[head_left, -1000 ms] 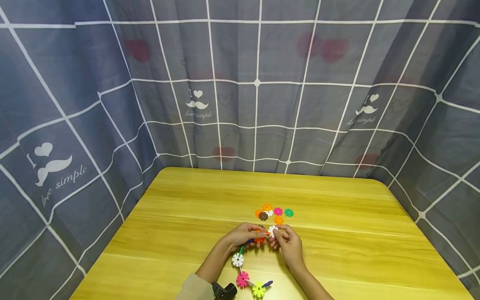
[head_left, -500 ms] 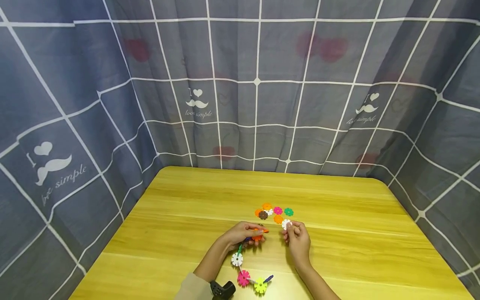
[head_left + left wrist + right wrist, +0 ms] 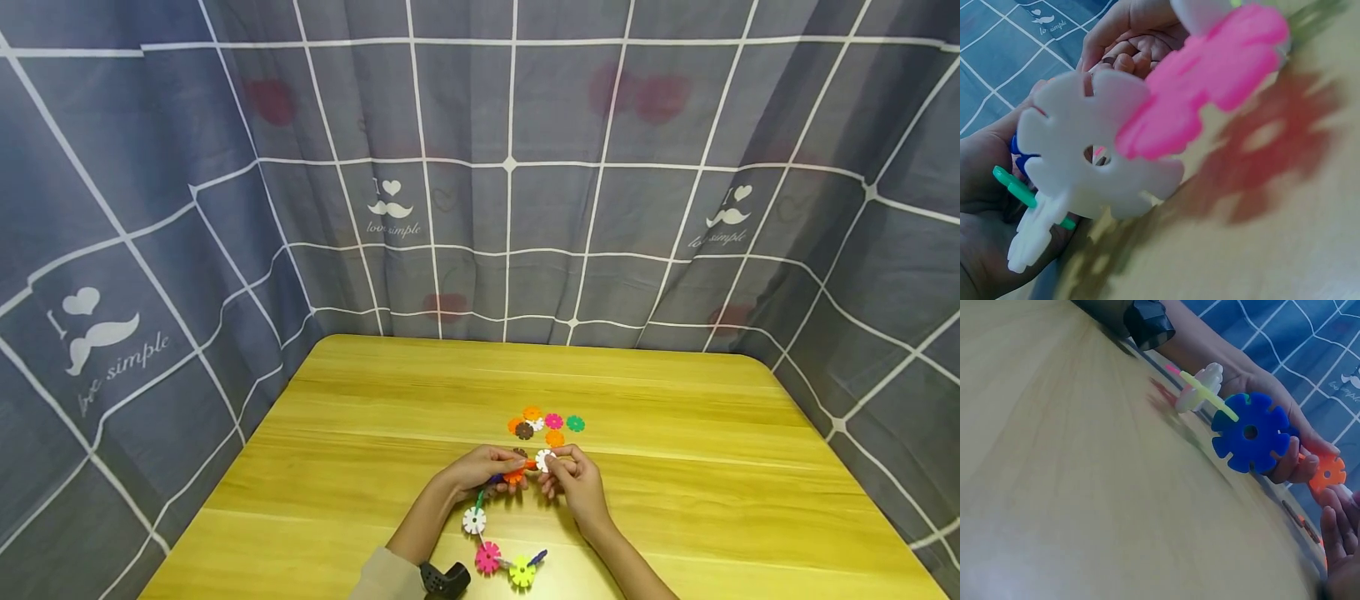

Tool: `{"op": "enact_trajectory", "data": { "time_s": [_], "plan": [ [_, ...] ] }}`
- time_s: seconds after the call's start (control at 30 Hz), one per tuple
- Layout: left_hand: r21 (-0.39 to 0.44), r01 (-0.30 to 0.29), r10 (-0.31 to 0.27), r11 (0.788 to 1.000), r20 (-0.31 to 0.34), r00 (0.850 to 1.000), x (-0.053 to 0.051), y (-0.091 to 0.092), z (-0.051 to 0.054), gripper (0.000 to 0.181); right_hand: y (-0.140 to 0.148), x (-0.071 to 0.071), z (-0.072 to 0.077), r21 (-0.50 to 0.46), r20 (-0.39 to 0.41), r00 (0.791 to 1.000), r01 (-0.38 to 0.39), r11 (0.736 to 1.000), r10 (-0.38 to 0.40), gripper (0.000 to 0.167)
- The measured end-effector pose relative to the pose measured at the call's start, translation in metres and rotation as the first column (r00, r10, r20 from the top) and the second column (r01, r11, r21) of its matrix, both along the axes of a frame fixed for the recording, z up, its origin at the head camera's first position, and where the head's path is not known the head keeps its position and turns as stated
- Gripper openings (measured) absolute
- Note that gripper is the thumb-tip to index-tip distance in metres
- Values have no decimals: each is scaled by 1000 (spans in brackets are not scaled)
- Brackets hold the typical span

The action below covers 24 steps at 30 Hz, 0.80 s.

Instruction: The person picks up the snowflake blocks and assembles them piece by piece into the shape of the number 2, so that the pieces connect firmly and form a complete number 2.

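My left hand (image 3: 474, 469) pinches an orange notched plastic disc (image 3: 513, 477) at the end of a chain of interlocking discs. Between thumb and fingers, my right hand (image 3: 581, 487) holds a white notched disc (image 3: 544, 461). Its edge meets an orange piece (image 3: 531, 464) in the head view; whether their slots are joined cannot be told. From the left hand the chain hangs toward the person, with a green disc (image 3: 480, 499), a white disc (image 3: 1107, 184), a pink disc (image 3: 1210, 81) and a yellow disc (image 3: 522, 572). A blue disc (image 3: 1250, 432) shows clearly in the right wrist view.
Beyond the hands, several loose discs lie on the wooden table (image 3: 375, 417): orange (image 3: 532, 413), brown (image 3: 524, 431), pink (image 3: 553, 422) and green (image 3: 575, 423) among them. A checked curtain (image 3: 465, 208) surrounds the table's far and side edges.
Half a second ago my right hand was drawn off to the right with the white disc. It has since come back left against the orange piece. The left hand has hardly moved.
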<state>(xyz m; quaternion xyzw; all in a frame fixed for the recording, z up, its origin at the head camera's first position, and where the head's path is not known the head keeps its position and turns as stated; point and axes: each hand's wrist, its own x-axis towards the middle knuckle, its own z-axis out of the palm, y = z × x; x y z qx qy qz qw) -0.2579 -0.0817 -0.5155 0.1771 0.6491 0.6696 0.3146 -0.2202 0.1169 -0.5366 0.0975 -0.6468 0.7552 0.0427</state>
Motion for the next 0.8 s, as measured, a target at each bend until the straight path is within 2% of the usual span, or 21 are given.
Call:
{"op": "enact_trajectory", "data": {
  "time_s": [0.23, 0.57, 0.8],
  "plan": [
    [-8, 9, -10, 1000, -42, 999, 1, 2, 1, 35, -2, 2, 3, -1, 1, 1000, -4, 1000, 4, 27],
    [-35, -52, 50, 998, -74, 996, 5, 2, -1, 32, -3, 1, -1, -3, -37, 996, -82, 997, 82, 26],
    [-46, -16, 8, 999, -154, 988, 4, 0, 1, 33, -1, 1, 1, 4, -36, 992, -125, 992, 125, 23]
  ]
}}
